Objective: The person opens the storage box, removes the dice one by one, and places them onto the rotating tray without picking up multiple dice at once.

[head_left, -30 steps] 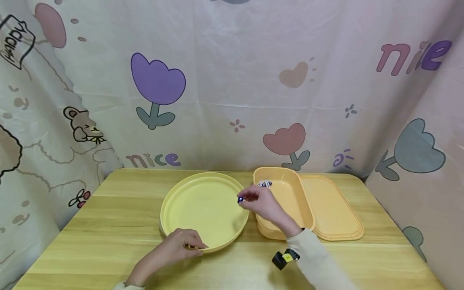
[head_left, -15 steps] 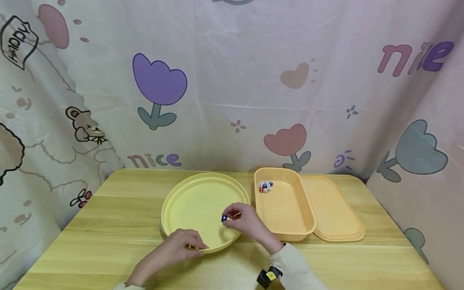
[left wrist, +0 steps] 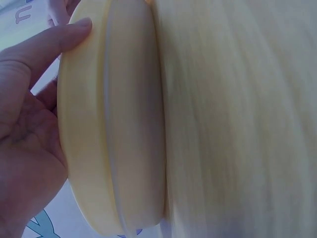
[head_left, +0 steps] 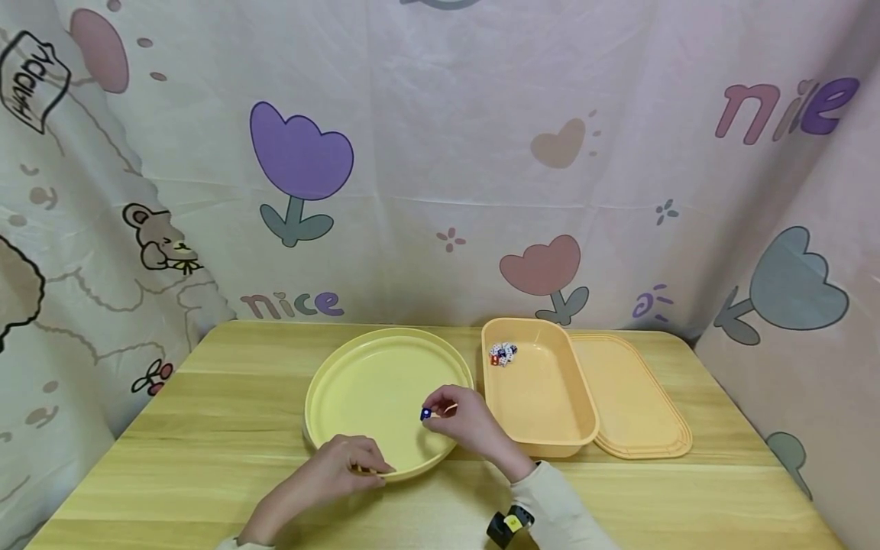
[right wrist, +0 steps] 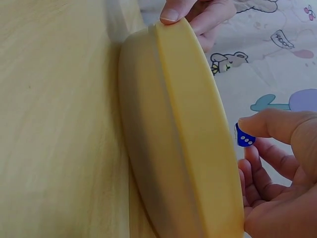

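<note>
A round yellow plate (head_left: 357,382) lies on the wooden table. My left hand (head_left: 344,464) grips its near rim, the thumb over the edge (left wrist: 74,34). My right hand (head_left: 459,420) pinches a small blue die (head_left: 425,414) between thumb and fingertip, low over the right part of the plate; the die (right wrist: 242,137) shows white pips in the right wrist view. Several more dice (head_left: 503,353) lie in the far corner of an orange rectangular tub (head_left: 550,405) just right of the plate.
The tub's flat orange lid (head_left: 639,405) lies on the table to the right of the tub. A printed curtain (head_left: 440,168) hangs round the table on three sides. A black and yellow wrist band (head_left: 509,525) sits on my right forearm.
My right hand carried the blue die from the tub's left edge down and left over the plate, then stayed still for the last half second. The left hand has not moved.
</note>
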A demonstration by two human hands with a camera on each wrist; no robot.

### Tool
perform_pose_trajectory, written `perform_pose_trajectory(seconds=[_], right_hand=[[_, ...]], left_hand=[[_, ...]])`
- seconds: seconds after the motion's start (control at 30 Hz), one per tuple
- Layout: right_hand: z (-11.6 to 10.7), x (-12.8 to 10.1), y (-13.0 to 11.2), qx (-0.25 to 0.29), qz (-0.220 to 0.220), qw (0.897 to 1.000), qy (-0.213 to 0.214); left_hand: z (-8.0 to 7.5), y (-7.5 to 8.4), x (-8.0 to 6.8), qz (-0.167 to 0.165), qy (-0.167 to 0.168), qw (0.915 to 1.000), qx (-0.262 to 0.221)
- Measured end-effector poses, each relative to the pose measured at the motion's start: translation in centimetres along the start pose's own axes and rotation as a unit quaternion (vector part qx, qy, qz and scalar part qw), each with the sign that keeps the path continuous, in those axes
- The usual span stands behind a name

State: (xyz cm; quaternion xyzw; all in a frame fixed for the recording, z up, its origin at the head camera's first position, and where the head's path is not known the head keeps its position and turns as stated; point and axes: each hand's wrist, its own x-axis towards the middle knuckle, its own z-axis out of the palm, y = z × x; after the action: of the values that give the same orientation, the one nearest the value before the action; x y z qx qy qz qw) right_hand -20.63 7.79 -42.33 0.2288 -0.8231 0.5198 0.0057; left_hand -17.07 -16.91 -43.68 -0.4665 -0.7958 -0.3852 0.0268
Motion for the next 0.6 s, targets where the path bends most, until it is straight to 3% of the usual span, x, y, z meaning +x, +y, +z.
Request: perform_pose_trajectory(seconds=[0.6], right_hand=[[-0.03, 0.03, -0.01, -0.006, -0.013, 1.000, -0.002]], left_hand=[[-0.01, 0.18, 0.02, -0.007, 0.002, 1.0000, -0.004]])
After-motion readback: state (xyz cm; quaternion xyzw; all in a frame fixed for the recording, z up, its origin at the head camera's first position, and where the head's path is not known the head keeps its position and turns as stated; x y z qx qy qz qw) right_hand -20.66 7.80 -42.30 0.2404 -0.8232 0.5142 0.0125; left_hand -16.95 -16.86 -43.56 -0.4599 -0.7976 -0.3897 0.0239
